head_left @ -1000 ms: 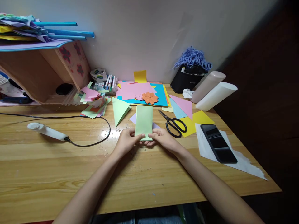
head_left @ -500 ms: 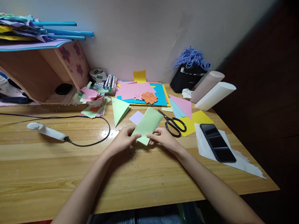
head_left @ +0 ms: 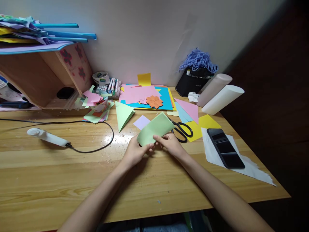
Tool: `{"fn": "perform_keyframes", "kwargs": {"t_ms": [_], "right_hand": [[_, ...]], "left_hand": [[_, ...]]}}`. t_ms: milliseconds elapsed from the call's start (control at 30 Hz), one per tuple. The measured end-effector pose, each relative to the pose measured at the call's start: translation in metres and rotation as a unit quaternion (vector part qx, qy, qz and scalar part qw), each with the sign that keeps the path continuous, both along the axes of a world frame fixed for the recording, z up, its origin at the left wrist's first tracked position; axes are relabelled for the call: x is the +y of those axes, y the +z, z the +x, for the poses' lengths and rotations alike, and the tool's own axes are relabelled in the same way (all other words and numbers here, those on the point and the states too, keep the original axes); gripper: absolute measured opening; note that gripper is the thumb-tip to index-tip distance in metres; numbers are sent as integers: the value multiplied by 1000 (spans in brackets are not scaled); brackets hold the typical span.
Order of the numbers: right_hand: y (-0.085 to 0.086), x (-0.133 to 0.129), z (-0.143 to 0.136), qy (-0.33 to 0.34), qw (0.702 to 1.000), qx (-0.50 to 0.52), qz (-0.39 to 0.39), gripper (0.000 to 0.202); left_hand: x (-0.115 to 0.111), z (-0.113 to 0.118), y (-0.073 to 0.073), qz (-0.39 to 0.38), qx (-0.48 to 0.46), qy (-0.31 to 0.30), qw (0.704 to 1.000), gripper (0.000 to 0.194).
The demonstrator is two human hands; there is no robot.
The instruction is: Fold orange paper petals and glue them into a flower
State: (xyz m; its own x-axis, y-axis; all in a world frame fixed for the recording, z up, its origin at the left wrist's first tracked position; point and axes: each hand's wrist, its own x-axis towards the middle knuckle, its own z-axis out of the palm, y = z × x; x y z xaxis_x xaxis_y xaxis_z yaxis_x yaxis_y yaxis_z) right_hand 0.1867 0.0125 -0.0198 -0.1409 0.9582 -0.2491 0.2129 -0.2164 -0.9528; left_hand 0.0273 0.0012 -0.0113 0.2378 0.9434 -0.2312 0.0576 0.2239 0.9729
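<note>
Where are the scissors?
In the head view, the scissors lie right of centre, between the right hand and the yellow paper, partly hidden by the green paper.

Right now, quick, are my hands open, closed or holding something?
Left hand: at the near end of the green paper; partly hidden, so I can't tell if it grips.
Right hand: closed, pinching that same paper.

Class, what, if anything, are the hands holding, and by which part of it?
A light green paper: the right hand pinches its near edge, thumb on top; the left hand holds its left end.
</note>
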Motion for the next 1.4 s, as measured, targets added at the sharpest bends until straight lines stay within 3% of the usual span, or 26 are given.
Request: {"fn": "perform_keyframes", "kwargs": {"t_ms": [200,333,400,533,600,800,1133,1400], "right_hand": [[3,15,24,-31,996,-73,52,46],[3,21,31,-79,993,-31,79,42],[5,19,27,-41,998,7,46,36],[11,8,13,96,994,55,-10,31],[13,4,9,109,992,63,-3,26],[13,7,15,69,997,11,-22,21],[15,21,44,19,998,-36,49,19],[15,34,65,-112,990,-4,91,28]], "left_hand": [[4,-7,4,-24,7,-45,999,26],[6,-9,3,-7,1,-50,999,25],[7,-10,1,4,-4,-43,999,25],[7,-9,-1,13,-2,-55,998,24],[7,-9,-2,18,2,-64,998,24],[8,-9,-3,22,38,-57,997,23],[15,-18,-1,20,44,-69,996,23],[15,-20,3,13,31,-33,999,22]]}}
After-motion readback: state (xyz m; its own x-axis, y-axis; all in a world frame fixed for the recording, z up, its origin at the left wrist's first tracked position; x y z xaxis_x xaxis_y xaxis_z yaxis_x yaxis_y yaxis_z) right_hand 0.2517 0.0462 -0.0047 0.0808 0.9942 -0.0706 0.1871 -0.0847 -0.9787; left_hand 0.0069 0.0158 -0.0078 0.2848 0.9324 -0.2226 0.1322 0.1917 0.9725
